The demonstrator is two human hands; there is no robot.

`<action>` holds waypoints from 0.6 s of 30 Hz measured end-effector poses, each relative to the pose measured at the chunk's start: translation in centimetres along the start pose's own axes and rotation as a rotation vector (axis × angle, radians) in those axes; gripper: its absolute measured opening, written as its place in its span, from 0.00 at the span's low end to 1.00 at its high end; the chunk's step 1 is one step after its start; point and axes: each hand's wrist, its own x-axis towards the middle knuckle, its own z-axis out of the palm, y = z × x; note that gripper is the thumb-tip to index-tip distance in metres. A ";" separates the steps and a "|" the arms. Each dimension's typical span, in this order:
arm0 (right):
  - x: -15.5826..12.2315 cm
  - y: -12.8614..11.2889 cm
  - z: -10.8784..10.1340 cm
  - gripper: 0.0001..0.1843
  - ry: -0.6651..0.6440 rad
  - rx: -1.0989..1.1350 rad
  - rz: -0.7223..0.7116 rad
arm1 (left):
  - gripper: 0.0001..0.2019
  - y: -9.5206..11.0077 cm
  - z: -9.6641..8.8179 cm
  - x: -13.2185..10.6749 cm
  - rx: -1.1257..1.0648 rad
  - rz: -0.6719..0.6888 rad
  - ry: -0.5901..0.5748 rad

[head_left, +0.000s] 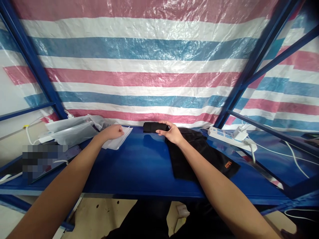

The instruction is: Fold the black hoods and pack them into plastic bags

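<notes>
My right hand (171,133) is closed around one end of a small black folded bundle (151,127), which looks like cloth, just above the back of the blue table. Under and beside my right forearm lies a black garment (184,159) with orange lettering near its right corner. At the left, my left hand (113,131) is closed over a flat whitish plastic bag (117,142) lying on the table. Its fingers are curled, and the part of the bag under them is hidden.
Left of my left hand lie more whitish plastic bags (77,131). A tablet-like device (57,162) with cables rests at the left edge. At the right are a white power strip (224,135) and a plugged-in charger (240,132). Blue metal posts (249,69) and a striped sheet (149,66) enclose the table (134,172).
</notes>
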 end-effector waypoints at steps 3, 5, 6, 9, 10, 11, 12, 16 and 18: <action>-0.2 -0.5 0.5 0.38 0.016 0.092 0.019 | 0.13 0.5 0.1 -0.1 0.059 -0.022 0.128; -0.3 -0.7 0.8 0.37 0.031 0.180 0.026 | 0.15 1.0 0.3 -0.1 0.050 0.015 0.209; -0.4 -0.9 1.0 0.37 0.033 0.218 0.030 | 0.14 1.2 0.4 0.0 0.038 0.046 0.230; -0.7 -1.4 1.6 0.36 0.029 0.317 0.057 | 0.11 2.0 1.1 0.2 0.022 0.112 0.253; -0.8 -1.7 1.9 0.36 0.024 0.354 0.071 | 0.11 2.3 1.4 0.3 0.027 0.118 0.258; -1.0 -1.9 2.1 0.36 0.019 0.389 0.087 | 0.11 2.6 1.8 0.4 0.032 0.122 0.269; -1.1 -2.2 2.3 0.36 0.015 0.423 0.101 | 0.12 3.0 2.2 0.4 0.031 0.128 0.287; -1.7 -3.0 3.5 0.36 -0.012 0.474 0.101 | 0.25 4.7 3.5 0.0 -0.062 0.161 0.330; -1.7 -3.0 3.9 0.35 -0.048 0.422 0.050 | 0.31 5.4 3.8 -0.3 -0.135 0.177 0.310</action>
